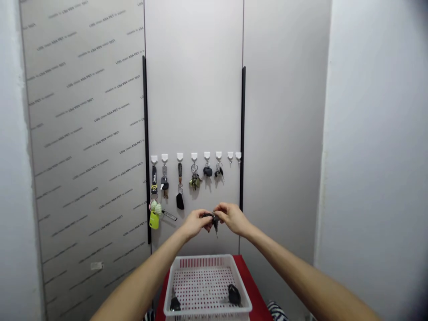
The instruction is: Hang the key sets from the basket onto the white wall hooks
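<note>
Between my two hands, in front of the cabinet door, is a bunch of dark keys (216, 221). My left hand (197, 223) pinches it from the left, fingers closed. From the right, my right hand (233, 218) grips its upper part with thumb and fingertips. One key points downward below the fingers; the ring is mostly hidden by them. Under my hands stands a white perforated basket (200, 257) holding a black key (174, 303) at its left and a black key fob (234, 294) at its right.
White hooks run in a row across the door. Several carry keys, among them a lime-green tag (154, 220), a black fob (180, 200) and a brass-coloured bunch (195, 181). The two rightmost hooks (230, 156) bear no keys. A red surface (249, 285) supports the basket. Black handles (242, 133) flank the door.
</note>
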A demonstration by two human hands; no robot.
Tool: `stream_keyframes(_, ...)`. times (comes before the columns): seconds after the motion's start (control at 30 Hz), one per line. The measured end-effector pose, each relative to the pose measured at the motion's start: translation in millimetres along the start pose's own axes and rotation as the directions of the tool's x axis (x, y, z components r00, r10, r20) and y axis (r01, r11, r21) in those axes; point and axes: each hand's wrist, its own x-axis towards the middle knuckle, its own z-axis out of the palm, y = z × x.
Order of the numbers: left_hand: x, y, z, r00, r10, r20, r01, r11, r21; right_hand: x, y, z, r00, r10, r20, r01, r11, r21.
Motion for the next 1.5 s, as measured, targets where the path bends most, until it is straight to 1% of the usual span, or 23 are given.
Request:
stream_keyframes(0.07,2,-2,-1.6,1.0,0.012,0.005,-0.012,1.0,0.008,0,2,0,1.0,-0.017,0.005,0.017,1.0,-0.016)
stream_keyframes(0.17,5,0,-2.9,0.997,0.06,-0.05,-0.058,0.998,0.038,-1,0,-3,0.998,-0.058,-0.006,0.057,0.995,-0.077)
stream_keyframes(0.27,8,7,-2.3,0.988,0.107,-0.107,-0.102,0.994,0.049,-3,-3,-7,0.994,-0.107,-0.032,0.101,0.984,-0.144)
stream_keyframes(0.37,9,15,-1.0,0.982,0.104,-0.156,-0.105,0.994,0.001,-6,-3,-7,0.985,-0.167,-0.053,0.155,0.972,-0.177)
stream_keyframes(0.43,8,20,-0.5,0.989,0.061,-0.137,-0.069,0.996,-0.054,-8,-1,-6,0.982,-0.18,-0.048,0.173,0.977,-0.123)
stream_keyframes(0.53,7,24,-1.5,0.999,-0.02,-0.042,0.015,0.994,-0.106,-10,0,-3,0.982,-0.181,-0.047,0.181,0.984,-0.009)
stream_keyframes(0.6,8,25,-3.5,0.998,-0.057,-0.003,0.056,0.991,-0.122,-10,-2,-4,0.981,-0.189,-0.053,0.189,0.982,-0.001)
stream_keyframes(0.67,8,24,-5.6,0.995,-0.096,0.007,0.096,0.988,-0.121,-10,-5,-6,0.977,-0.203,-0.068,0.2,0.979,-0.048)
stream_keyframes(0.77,8,26,-6.0,0.991,-0.133,-0.034,0.13,0.988,-0.087,-8,-12,-10,0.969,-0.223,-0.112,0.198,0.961,-0.194)
stream_keyframes(0.83,8,28,-3.7,0.994,-0.097,-0.04,0.094,0.993,-0.073,-7,-15,-12,0.966,-0.238,-0.102,0.195,0.929,-0.315)
stream_keyframes(0.87,8,28,-2.1,0.997,-0.069,-0.024,0.068,0.996,-0.065,-6,-16,-13,0.966,-0.244,-0.085,0.197,0.908,-0.37)
stream_keyframes(0.93,9,29,0.5,1.0,-0.028,-0.002,0.028,0.999,-0.039,-4,-17,-15,0.97,-0.236,-0.049,0.195,0.889,-0.415)
stream_keyframes(1.0,11,28,1.3,0.999,-0.02,-0.027,0.02,1.0,-0.009,0,-17,-20,0.983,-0.179,-0.04,0.153,0.922,-0.354)
stream_keyframes(1.1,16,29,0.6,0.993,-0.039,-0.111,0.044,0.998,0.044,10,-16,-34,0.997,-0.043,-0.07,0.03,0.984,-0.174)
stream_keyframes(1.17,21,33,1.4,0.987,-0.031,-0.156,0.044,0.996,0.076,19,-15,-45,0.994,0.03,-0.103,-0.037,0.997,-0.064)
stream_keyframes(1.23,28,38,4.6,0.985,0.004,-0.174,0.015,0.994,0.107,30,-13,-56,0.986,0.08,-0.146,-0.078,0.997,0.021)
stream_keyframes(1.3,36,42,9.3,0.987,0.049,-0.154,-0.023,0.986,0.164,42,-8,-66,0.97,0.11,-0.215,-0.097,0.993,0.068)
stream_keyframes(1.37,46,46,14.0,0.987,0.09,-0.129,-0.057,0.97,0.238,55,-1,-73,0.944,0.142,-0.297,-0.113,0.987,0.115)
stream_keyframes(1.5,64,53,19.3,0.983,0.145,-0.114,-0.102,0.942,0.321,84,18,-83,0.871,0.224,-0.438,-0.14,0.966,0.216)
